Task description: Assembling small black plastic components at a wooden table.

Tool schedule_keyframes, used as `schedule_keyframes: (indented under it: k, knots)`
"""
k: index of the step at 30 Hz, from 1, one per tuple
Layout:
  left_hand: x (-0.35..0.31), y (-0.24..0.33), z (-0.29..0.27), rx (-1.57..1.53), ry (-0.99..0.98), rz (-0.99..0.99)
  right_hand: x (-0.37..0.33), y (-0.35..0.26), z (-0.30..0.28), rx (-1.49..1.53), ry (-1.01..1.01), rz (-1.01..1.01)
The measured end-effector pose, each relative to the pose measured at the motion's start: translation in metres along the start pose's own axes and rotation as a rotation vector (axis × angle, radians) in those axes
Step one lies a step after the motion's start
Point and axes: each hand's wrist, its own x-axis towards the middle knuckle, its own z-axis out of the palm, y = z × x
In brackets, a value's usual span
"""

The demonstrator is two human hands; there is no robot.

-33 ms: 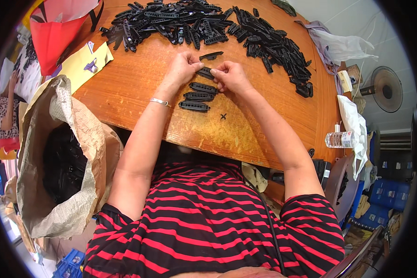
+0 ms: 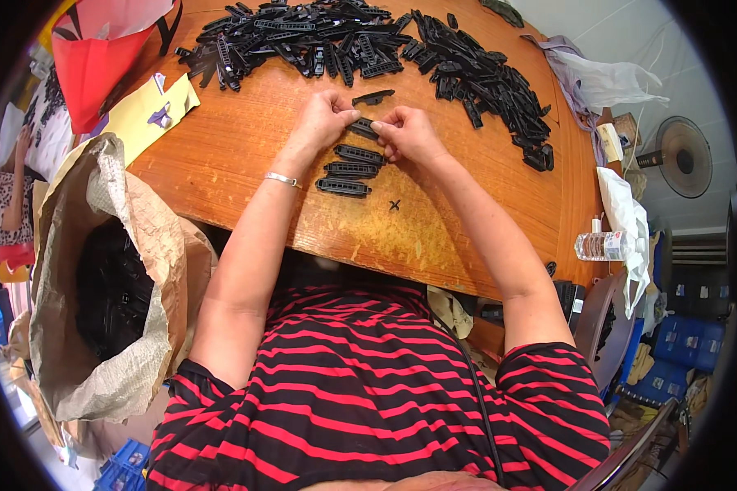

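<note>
Over the wooden table (image 2: 237, 147), my left hand (image 2: 323, 121) and my right hand (image 2: 411, 135) meet and together pinch one black plastic strip (image 2: 363, 128) by its two ends. A silver bracelet (image 2: 282, 178) is on my left wrist. Just below the hands, three more black strips (image 2: 350, 170) lie side by side in a short column. One single strip (image 2: 374, 97) lies beyond my fingers. A big heap of the same black pieces (image 2: 303, 37) spreads along the far edge and runs down the right side (image 2: 491, 82).
A brown paper sack (image 2: 98, 204) holding dark parts stands at my left. A red bag (image 2: 98, 65) and yellow paper (image 2: 143, 110) sit at the far left corner. At the right are white plastic bags (image 2: 606, 78), a water bottle (image 2: 602, 244) and a fan (image 2: 680, 155).
</note>
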Motion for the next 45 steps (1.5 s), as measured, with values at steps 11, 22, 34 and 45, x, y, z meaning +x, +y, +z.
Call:
schedule_keyframes:
  k: [11,22,34,45]
  knots:
    - [0.007,0.022,-0.009,0.16,-0.133,-0.136,0.019,-0.018,-0.014,-0.074,-0.164,0.28]
    - [-0.008,0.001,-0.015,0.283,-0.14,-0.036,0.003,-0.005,-0.013,-0.263,-0.247,0.105]
    - [0.01,0.034,0.025,0.491,0.174,0.223,-0.001,0.041,-0.117,-1.068,0.593,-0.108]
    - [0.012,0.026,0.013,0.434,0.168,0.091,0.0,0.023,-0.011,-0.812,0.332,-0.586]
